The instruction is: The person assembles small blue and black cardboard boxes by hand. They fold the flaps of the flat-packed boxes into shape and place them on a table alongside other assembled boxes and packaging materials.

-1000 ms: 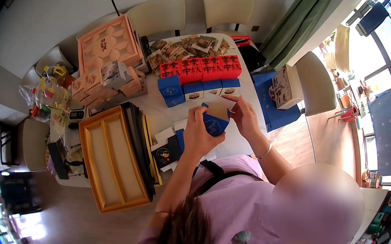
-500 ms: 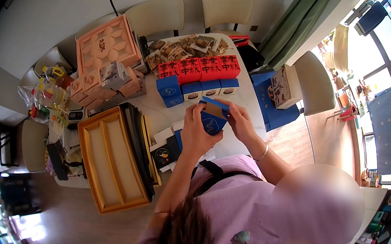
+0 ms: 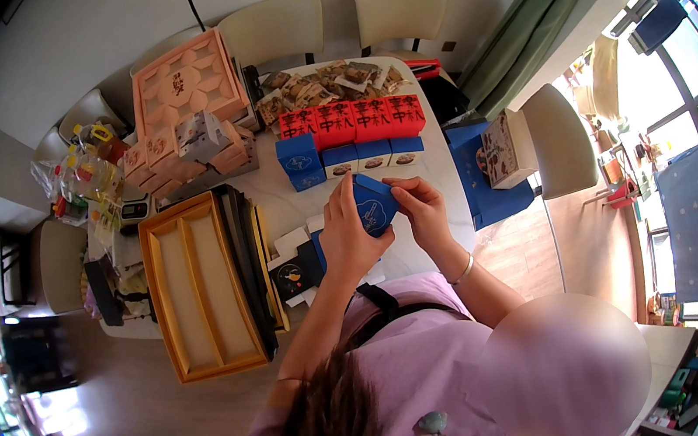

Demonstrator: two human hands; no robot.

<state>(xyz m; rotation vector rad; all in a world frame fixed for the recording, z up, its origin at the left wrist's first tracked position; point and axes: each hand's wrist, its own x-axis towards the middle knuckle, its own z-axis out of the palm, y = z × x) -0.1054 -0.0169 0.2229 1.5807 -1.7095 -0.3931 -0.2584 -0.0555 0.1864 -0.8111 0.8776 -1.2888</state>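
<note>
Together, both hands grasp a small blue box at the frame's centre.

Left hand [image 3: 350, 237] and right hand [image 3: 420, 209] clasp the small blue box [image 3: 375, 205] above the white table [image 3: 440, 172]; left lies an orange divided tray [image 3: 197, 286]; farther up, red boxes [image 3: 351, 120] stand in a row.

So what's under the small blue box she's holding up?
Below the small blue box, held between the left hand and right hand, lies the white table with flat unfolded cartons. The hands cover whatever sits directly beneath.
</note>
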